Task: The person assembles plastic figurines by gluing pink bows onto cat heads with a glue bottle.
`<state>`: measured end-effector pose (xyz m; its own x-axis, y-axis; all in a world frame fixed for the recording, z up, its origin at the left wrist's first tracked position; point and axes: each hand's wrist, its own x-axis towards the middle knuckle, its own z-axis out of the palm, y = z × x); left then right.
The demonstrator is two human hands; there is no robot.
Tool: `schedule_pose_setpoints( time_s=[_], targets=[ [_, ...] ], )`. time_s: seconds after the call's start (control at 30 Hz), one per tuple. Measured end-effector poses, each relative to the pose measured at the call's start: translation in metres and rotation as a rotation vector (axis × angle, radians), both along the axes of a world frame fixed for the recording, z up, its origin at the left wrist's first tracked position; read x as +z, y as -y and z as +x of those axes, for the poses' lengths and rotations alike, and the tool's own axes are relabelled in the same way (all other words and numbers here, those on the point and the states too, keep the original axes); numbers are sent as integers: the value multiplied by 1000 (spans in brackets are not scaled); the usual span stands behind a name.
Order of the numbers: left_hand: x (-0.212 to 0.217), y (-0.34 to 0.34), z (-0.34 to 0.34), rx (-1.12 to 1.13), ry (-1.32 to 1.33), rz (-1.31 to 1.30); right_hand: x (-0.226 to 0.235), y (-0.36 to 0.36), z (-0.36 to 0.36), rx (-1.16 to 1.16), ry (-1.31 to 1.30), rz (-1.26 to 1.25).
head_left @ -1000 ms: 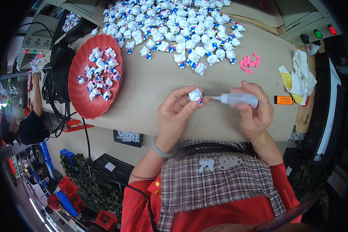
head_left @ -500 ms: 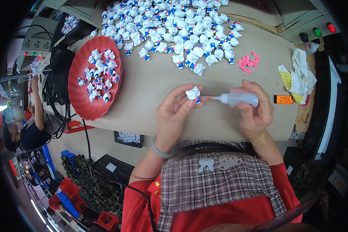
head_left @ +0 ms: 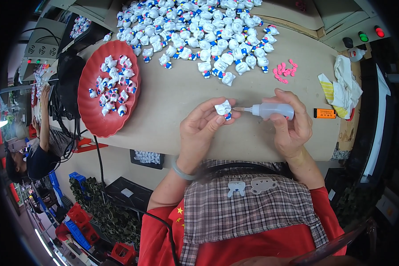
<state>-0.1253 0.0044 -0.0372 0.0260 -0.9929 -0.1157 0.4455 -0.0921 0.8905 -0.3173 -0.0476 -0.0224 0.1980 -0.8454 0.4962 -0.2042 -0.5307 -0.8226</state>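
Observation:
Between thumb and fingers, my left hand (head_left: 201, 128) pinches a small white cat figurine (head_left: 223, 107) with a blue lower part. My right hand (head_left: 293, 126) is wrapped round a translucent squeeze bottle (head_left: 275, 111), held sideways. Its thin nozzle (head_left: 241, 109) points left and ends right beside the figurine; whether it touches cannot be made out. Several small pink pieces (head_left: 284, 71) lie on the table beyond my right hand. At the far side spreads a big heap of white and blue figurines (head_left: 195, 33).
A red scalloped dish (head_left: 88, 95) on the left holds figurines with pink parts. Right of my hand lie an orange box (head_left: 324, 113) and a crumpled white and yellow cloth (head_left: 343, 86). A black cable (head_left: 99, 164) hangs at the left. Another person (head_left: 42, 146) works at far left.
The figurine has turned a little in my left hand and shifted slightly right. The bottle has moved slightly up and left, its nozzle still close to the figurine.

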Motion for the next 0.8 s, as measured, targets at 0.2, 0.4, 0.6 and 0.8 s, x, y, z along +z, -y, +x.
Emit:
schedule_pose_setpoints(
  time_s=[0.2,0.4,0.6,0.8],
  targets=[
    [0,0,1,8,-10,-5,1,0,-1,-25,8,15],
    [-1,0,-1,61,-10,-16,2,0,-2,-15,-18,8],
    [-1,1,-2,70,-26,3,2,-1,-1,3,14,64],
    [0,1,-2,49,-20,11,0,0,1,13,37,66]
  ],
)
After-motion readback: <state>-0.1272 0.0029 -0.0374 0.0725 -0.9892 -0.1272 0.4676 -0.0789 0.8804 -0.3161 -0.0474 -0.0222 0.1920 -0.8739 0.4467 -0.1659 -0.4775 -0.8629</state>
